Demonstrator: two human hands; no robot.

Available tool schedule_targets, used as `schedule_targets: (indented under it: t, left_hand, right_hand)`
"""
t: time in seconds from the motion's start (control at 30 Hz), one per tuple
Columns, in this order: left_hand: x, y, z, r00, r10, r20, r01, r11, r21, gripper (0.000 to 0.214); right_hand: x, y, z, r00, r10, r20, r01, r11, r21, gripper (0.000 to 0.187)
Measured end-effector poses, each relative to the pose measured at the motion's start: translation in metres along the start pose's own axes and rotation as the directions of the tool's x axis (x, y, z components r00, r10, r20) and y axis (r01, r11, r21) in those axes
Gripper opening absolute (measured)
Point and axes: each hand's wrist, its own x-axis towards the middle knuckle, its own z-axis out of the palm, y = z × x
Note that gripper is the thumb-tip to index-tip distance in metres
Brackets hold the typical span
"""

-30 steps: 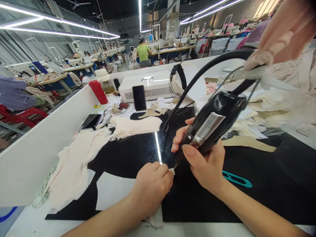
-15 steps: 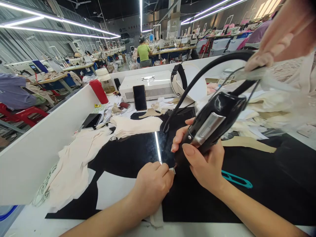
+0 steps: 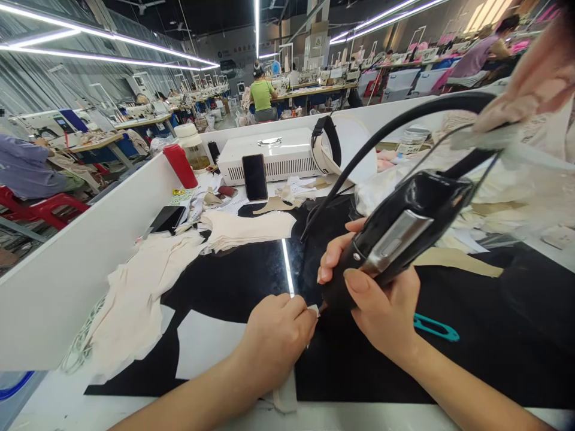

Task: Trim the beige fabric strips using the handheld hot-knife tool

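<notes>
My right hand is wrapped round a black corded handheld tool with a silver lever on its side. The tool slants down to the left, its lower tip beside my left hand. My left hand is closed in a pinch on a small pale scrap of fabric, of which only an edge shows by the tool's tip. Under both hands lies a black mat with a glossy dark plate. The tool's black cable loops up to a blurred, pale, twisted cloth-like shape at upper right.
Stacked cream fabric pieces lie at left, more behind the plate. A turquoise flat tool lies right of my hand. A phone leans on a white vented box. A white wall edges the table.
My right hand and the black tool have shifted slightly right, and the cable's loop with them. The left hand stays nearly in place, still pinching the scrap.
</notes>
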Motion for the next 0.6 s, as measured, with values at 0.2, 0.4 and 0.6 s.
schedule_targets:
  t: [0.2, 0.4, 0.6]
  left_hand:
    - [0.002, -0.001, -0.002, 0.999, -0.018, 0.044, 0.020, 0.999, -0.042, 0.032]
    - [-0.009, -0.008, -0.020, 0.983, -0.032, 0.178, 0.048, 0.995, -0.088, 0.025]
    - [-0.028, -0.011, -0.029, 0.973, -0.045, 0.228, 0.058, 0.997, -0.052, 0.020]
  right_hand:
    - [0.000, 0.001, -0.001, 1.000, -0.027, 0.007, 0.027, 0.997, -0.070, 0.039]
    - [-0.004, -0.001, -0.003, 1.000, 0.001, -0.002, -0.001, 0.999, -0.036, 0.047]
    - [-0.008, -0.006, -0.005, 0.999, 0.032, 0.004, -0.032, 0.999, 0.003, 0.050]
